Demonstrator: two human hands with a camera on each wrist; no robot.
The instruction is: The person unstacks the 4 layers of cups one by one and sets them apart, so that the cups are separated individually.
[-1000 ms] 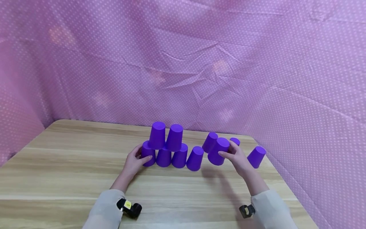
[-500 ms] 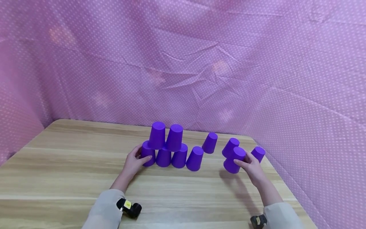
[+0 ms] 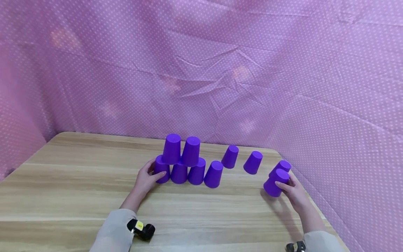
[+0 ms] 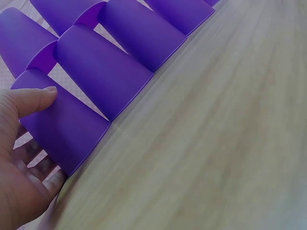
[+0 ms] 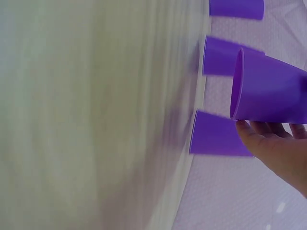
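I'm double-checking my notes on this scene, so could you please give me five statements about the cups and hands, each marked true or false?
1. The left hand grips the leftmost lower cup. True.
2. The upper tier has four cups. False: it has two, the left upper cup and the right upper cup.
3. The right hand holds a raised cup above the table. True.
4. Every cup is mouth up. False: all are mouth down.
5. In the head view, the raised cup partly hides a standing cup. True.
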